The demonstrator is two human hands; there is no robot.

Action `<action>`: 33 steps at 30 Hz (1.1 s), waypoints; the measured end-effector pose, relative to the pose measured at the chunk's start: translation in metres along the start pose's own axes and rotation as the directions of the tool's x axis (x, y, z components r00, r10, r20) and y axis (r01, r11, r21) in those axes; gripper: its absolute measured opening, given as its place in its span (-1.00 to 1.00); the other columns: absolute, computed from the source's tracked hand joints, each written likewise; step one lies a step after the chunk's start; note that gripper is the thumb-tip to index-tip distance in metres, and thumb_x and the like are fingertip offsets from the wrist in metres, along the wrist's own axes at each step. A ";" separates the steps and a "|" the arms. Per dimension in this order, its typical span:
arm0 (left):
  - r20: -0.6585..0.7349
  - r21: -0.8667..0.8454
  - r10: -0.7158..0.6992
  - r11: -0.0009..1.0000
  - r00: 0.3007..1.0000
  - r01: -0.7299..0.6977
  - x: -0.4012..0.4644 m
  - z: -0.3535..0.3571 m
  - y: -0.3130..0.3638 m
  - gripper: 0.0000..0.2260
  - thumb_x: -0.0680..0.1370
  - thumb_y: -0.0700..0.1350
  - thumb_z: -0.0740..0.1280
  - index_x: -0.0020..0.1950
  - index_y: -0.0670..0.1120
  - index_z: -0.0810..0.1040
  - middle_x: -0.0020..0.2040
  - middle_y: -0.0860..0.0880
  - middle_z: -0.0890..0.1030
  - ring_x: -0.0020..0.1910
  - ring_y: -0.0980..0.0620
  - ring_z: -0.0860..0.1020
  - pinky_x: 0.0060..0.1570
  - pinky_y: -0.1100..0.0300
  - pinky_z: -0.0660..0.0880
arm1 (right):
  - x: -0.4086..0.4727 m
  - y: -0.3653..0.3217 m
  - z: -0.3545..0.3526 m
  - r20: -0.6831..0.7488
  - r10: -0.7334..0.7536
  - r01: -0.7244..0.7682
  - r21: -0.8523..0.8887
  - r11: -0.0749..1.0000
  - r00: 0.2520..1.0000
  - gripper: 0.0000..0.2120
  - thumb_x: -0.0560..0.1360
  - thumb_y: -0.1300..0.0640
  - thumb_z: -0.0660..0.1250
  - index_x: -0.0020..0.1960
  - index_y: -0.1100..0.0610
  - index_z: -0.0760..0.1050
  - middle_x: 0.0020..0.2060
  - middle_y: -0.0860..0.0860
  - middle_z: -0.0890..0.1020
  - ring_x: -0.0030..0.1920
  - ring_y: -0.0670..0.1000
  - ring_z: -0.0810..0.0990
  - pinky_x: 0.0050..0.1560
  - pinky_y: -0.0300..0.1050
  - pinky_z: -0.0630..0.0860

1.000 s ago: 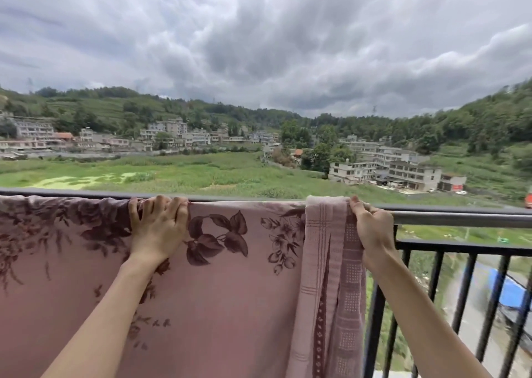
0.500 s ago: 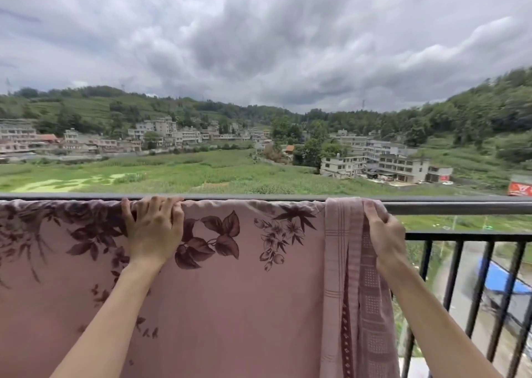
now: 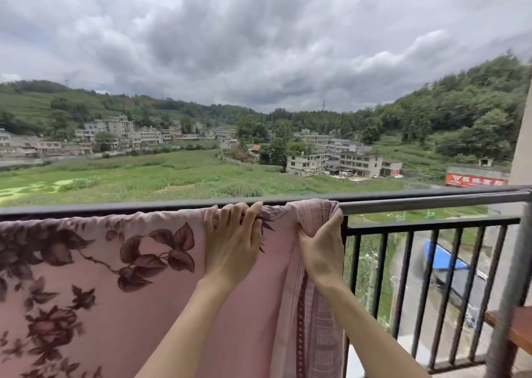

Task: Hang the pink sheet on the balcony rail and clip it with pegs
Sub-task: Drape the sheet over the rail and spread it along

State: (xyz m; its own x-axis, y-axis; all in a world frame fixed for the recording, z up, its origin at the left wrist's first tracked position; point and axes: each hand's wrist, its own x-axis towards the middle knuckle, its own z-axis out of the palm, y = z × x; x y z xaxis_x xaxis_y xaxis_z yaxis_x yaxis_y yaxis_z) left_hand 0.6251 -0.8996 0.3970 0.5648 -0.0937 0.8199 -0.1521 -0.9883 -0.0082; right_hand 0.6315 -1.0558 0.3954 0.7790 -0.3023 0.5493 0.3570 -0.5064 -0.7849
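The pink sheet, printed with dark leaves and flowers, hangs over the balcony rail and covers its left and middle part. The left hand lies on the sheet at the top of the rail, its fingers curled over the edge and gripping the cloth. Just beside it, the right hand holds the checked border of the sheet bunched between thumb and curled fingers, under the rail. Far to the right, a red sign carries white writing, too blurred to read.
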 end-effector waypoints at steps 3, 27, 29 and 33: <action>-0.095 0.025 -0.043 0.999 0.995 0.046 0.001 0.006 0.005 -0.70 0.55 0.00 0.04 0.16 0.00 0.47 -0.05 -0.02 0.52 0.00 -0.04 0.40 0.20 -0.05 0.14 | 0.007 0.009 -0.018 0.065 -0.037 0.032 0.069 0.997 0.997 -0.27 0.46 0.06 0.36 0.47 0.12 0.02 0.16 0.12 0.55 -0.02 0.08 0.59 -0.13 -0.14 0.51; -0.034 0.181 -0.334 0.925 0.942 0.335 0.011 0.001 0.035 -0.47 0.47 0.09 -0.18 0.14 -0.09 0.47 0.02 -0.14 0.48 0.12 -0.16 0.38 0.32 -0.09 -0.03 | 0.110 0.064 -0.155 0.304 0.146 -0.277 0.448 0.850 0.941 -0.84 0.47 0.20 0.31 -0.17 0.29 0.59 -0.36 0.11 0.55 -0.30 0.05 0.50 -0.26 -0.11 0.41; -0.050 0.185 -0.349 0.918 0.936 0.352 0.012 0.003 0.036 -0.48 0.48 0.09 -0.17 0.13 -0.08 0.48 0.00 -0.13 0.48 0.11 -0.15 0.38 0.34 -0.13 0.00 | 0.102 0.078 -0.149 0.342 0.146 -0.281 0.387 0.878 0.928 -0.81 0.48 0.20 0.30 -0.14 0.32 0.59 -0.33 0.12 0.56 -0.28 0.08 0.50 -0.24 -0.05 0.43; -0.037 0.160 -0.351 0.922 0.936 0.352 0.010 0.002 0.036 -0.49 0.47 0.09 -0.18 0.13 -0.04 0.46 0.00 -0.10 0.45 0.14 -0.11 0.35 0.37 -0.09 -0.04 | 0.093 0.098 -0.145 0.381 0.162 -0.297 0.326 0.898 0.910 -0.83 0.49 0.22 0.28 -0.18 0.11 0.64 -0.26 0.12 0.64 -0.21 0.07 0.57 -0.11 0.04 0.55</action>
State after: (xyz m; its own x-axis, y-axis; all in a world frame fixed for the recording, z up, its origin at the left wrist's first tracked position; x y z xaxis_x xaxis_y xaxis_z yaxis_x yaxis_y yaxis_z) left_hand 0.6267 -0.9368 0.4037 0.5517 0.2636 0.7913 0.1883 -0.9636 0.1897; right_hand 0.6646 -1.2504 0.4113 0.9635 -0.0494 0.2632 0.2573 -0.1017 -0.9610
